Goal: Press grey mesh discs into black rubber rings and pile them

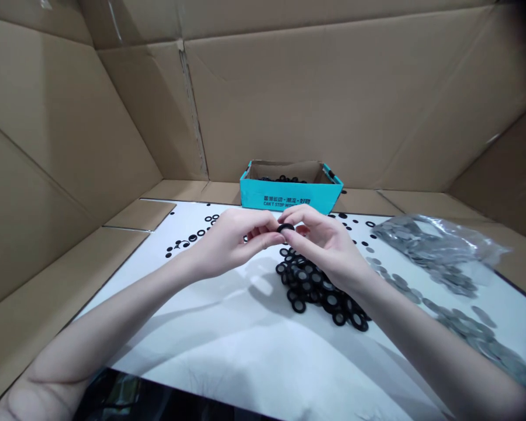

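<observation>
Between my two hands, above the middle of the white table (228, 327), is a small black ring (285, 227). My left hand (241, 234) pinches its left edge between thumb and fingers. On the other side, my right hand (322, 237) grips it with thumb and forefinger, the thumb lying against its middle. Just below my right hand lies a heap of black rings (307, 280), many with a pale grey disc in the centre. Whether the held ring has a disc inside is hard to make out.
A turquoise box (289, 194) holding black pieces stands at the back. Loose black rings and dots (193, 238) lie at the left. At the right are a clear plastic bag (438, 240) of grey discs and a trail of loose discs (469, 327). Cardboard walls (333, 99) surround the table.
</observation>
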### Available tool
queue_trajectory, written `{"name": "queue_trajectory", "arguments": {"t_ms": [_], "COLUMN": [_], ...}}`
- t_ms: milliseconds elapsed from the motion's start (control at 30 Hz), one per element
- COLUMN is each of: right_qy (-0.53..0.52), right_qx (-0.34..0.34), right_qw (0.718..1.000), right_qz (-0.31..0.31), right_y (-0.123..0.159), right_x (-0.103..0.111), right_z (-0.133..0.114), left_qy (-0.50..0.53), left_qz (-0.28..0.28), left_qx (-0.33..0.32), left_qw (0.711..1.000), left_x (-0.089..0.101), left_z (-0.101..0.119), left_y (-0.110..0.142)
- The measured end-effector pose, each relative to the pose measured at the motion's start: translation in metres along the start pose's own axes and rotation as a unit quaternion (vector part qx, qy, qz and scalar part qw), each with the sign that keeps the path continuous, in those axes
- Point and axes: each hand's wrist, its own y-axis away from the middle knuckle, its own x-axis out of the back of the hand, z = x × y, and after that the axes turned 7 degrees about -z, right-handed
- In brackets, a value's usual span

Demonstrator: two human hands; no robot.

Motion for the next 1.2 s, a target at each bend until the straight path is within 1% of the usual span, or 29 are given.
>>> {"name": "queue_trajectory", "arguments": {"t_ms": [133,267,367,433,500,567,633,700,733,767,800,833,867,933,1000,1100,1200], "right_qy": [0.069,0.126,0.178,0.212,0.231,0.239,0.246,0.254,0.263,0.278,0.3,0.324,0.343,0.367,0.378,0.389,0.387], "right_qx": [0.039,0.1,0.137,0.151,0.15,0.126,0.075,0.005,-0.031,-0.067,-0.099,-0.127,-0.148,-0.175,-0.191,-0.2,-0.192], "right_qw": [0.997,0.987,0.974,0.966,0.961,0.962,0.965,0.961,0.955,0.947,0.936,0.925,0.916,0.903,0.894,0.883,0.883], "right_qz": [0.011,0.0,-0.008,-0.009,-0.012,-0.025,-0.057,-0.108,-0.133,-0.15,-0.154,-0.151,-0.143,-0.135,-0.146,-0.168,-0.184], "right_y": [0.002,0.003,0.003,0.002,0.001,0.0,-0.001,-0.003,-0.004,-0.005,-0.006,-0.006,-0.007,-0.008,-0.009,-0.011,-0.013], "right_x": [0.0,-0.001,-0.003,-0.002,0.001,0.007,0.017,0.031,0.038,0.046,0.054,0.061,0.067,0.076,0.079,0.074,0.063], "right_z": [-0.001,-0.001,-0.001,-0.003,-0.006,-0.008,-0.009,-0.007,-0.005,-0.002,0.001,0.004,0.007,0.011,0.015,0.023,0.034], "left_qy": [-0.023,-0.106,-0.163,-0.189,-0.198,-0.189,-0.17,-0.158,-0.162,-0.172,-0.187,-0.205,-0.211,-0.216,-0.223,-0.232,-0.236], "left_qz": [-0.026,-0.044,-0.053,-0.055,-0.052,-0.043,-0.031,-0.016,-0.013,-0.019,-0.039,-0.077,-0.102,-0.139,-0.158,-0.169,-0.176], "left_qx": [0.001,-0.023,-0.027,-0.025,-0.027,-0.023,0.0,0.046,0.08,0.12,0.164,0.204,0.224,0.245,0.261,0.278,0.284], "left_qw": [0.999,0.993,0.985,0.98,0.978,0.981,0.985,0.986,0.983,0.978,0.968,0.954,0.946,0.935,0.926,0.916,0.912], "left_x": [0.002,0.005,0.004,0.002,0.001,0.002,0.005,0.009,0.011,0.012,0.013,0.013,0.013,0.011,0.008,0.006,0.005], "left_z": [0.0,0.001,-0.001,-0.002,-0.003,-0.005,-0.009,-0.018,-0.025,-0.033,-0.042,-0.051,-0.061,-0.08,-0.096,-0.11,-0.115], "left_y": [-0.001,0.0,0.003,0.005,0.005,0.004,0.001,-0.003,-0.004,-0.006,-0.007,-0.008,-0.008,-0.007,-0.006,-0.004,-0.002]}}
